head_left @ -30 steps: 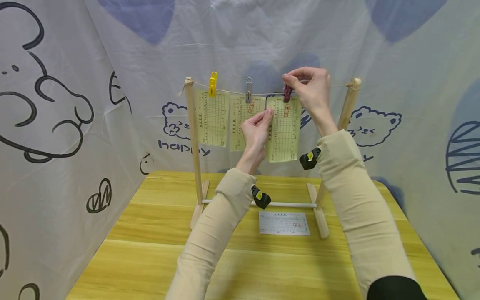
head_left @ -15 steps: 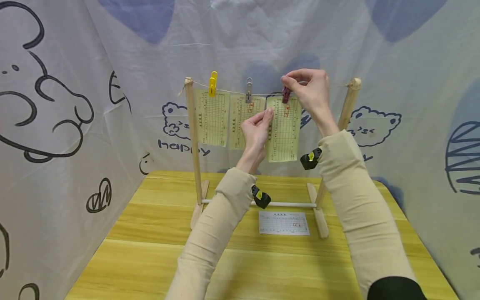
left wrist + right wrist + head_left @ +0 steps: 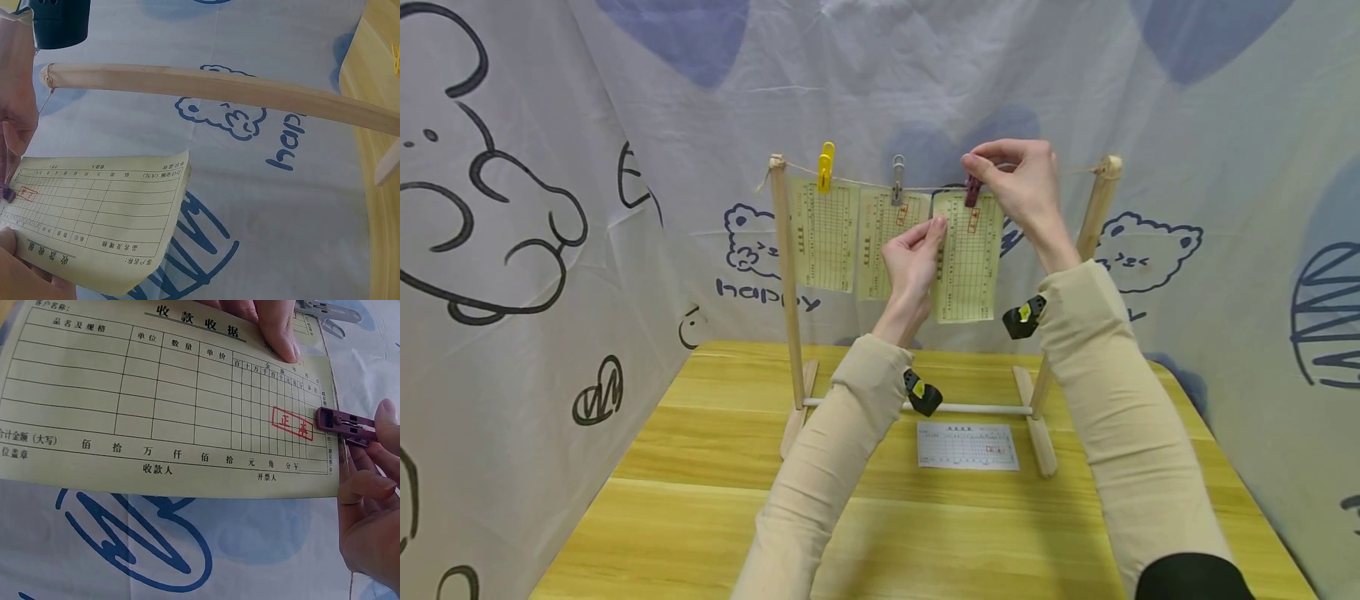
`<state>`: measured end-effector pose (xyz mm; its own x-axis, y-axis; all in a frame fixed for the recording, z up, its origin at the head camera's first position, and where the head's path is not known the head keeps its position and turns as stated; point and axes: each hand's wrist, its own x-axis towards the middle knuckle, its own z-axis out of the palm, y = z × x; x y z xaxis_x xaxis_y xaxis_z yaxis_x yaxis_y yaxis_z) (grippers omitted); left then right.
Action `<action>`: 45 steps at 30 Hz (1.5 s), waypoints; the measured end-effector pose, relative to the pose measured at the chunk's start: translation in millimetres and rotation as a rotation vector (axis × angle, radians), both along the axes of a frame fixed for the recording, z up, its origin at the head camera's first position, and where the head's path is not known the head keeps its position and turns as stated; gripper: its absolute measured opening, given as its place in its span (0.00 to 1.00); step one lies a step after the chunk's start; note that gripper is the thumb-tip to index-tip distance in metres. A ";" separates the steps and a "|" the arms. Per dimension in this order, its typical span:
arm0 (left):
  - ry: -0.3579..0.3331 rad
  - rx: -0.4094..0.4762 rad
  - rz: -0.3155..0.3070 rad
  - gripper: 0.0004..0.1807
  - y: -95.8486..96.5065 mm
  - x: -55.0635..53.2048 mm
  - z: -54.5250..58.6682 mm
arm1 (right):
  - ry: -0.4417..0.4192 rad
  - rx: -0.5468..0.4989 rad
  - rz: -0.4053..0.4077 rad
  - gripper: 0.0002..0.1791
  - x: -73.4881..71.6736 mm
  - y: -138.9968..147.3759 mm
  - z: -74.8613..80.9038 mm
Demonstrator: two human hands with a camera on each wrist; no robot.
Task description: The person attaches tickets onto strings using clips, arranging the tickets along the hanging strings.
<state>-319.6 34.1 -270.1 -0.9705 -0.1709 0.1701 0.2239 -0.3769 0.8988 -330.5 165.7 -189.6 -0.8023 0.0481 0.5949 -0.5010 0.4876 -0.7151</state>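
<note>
A yellow receipt slip (image 3: 967,267) with a red stamp hangs at the string, third from the left. My left hand (image 3: 913,262) pinches its left edge near the top between thumb and fingers. With thumb and fingertips my right hand (image 3: 1018,175) grips a purple clothespin (image 3: 347,427), whose jaws sit over the slip's top edge at the string. In the left wrist view the slip (image 3: 100,215) curves slightly at its lower end. Two more yellow slips hang to the left, one under a yellow clothespin (image 3: 825,169), the other under a grey clothespin (image 3: 898,181).
The string runs between two wooden posts (image 3: 790,292) joined low down by a white rod (image 3: 977,408). A white receipt slip (image 3: 967,446) lies on the wooden table (image 3: 715,500) below. Patterned cloth (image 3: 880,75) stands behind and at both sides.
My right hand has shifted slightly left and down with the purple clothespin, which has tilted a little. The left hand stays almost still on the slip.
</note>
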 end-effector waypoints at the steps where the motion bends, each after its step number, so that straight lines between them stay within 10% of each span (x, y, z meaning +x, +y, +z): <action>1: 0.000 0.000 0.000 0.14 0.0 -0.2 -0.1 | -0.001 0.001 0.000 0.18 0.2 0.1 0.1; 45: 0.025 -0.001 0.040 0.15 2.2 1.5 0.8 | -0.074 0.014 0.070 0.20 6.5 5.6 -0.7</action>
<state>-318.0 36.3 -269.4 -0.9584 -0.2089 0.1948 0.2614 -0.3665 0.8929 -324.0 171.3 -190.3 -0.8452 -0.0175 0.5341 -0.4803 0.4629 -0.7450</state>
